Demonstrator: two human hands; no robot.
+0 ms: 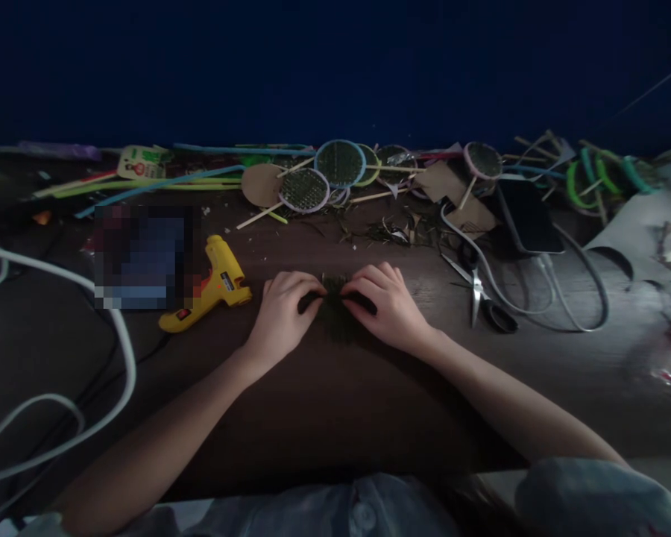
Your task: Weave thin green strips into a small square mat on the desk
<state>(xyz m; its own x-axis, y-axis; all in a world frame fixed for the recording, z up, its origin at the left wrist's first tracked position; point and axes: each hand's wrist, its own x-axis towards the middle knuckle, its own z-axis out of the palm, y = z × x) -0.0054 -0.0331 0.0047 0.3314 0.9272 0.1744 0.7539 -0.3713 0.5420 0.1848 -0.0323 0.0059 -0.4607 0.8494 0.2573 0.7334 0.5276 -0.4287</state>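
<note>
Near the middle of the dark table, a small dark green, fringed, grass-like piece spans the gap between my hands. My left hand pinches its left side between thumb and fingers. On the opposite side, my right hand is closed in a similar pinch at the piece's right edge. Its exact material is too dark to make out. A yellow hot glue gun lies on its side left of my left hand. Scissors with black handles rest to the right of my right hand, blades partly apart.
Along the back lie round mesh-covered hoops on sticks, coloured strips and cardboard pieces. A phone with a grey cable sits back right. White cables loop across the left. Dark green scraps litter the table beyond my hands.
</note>
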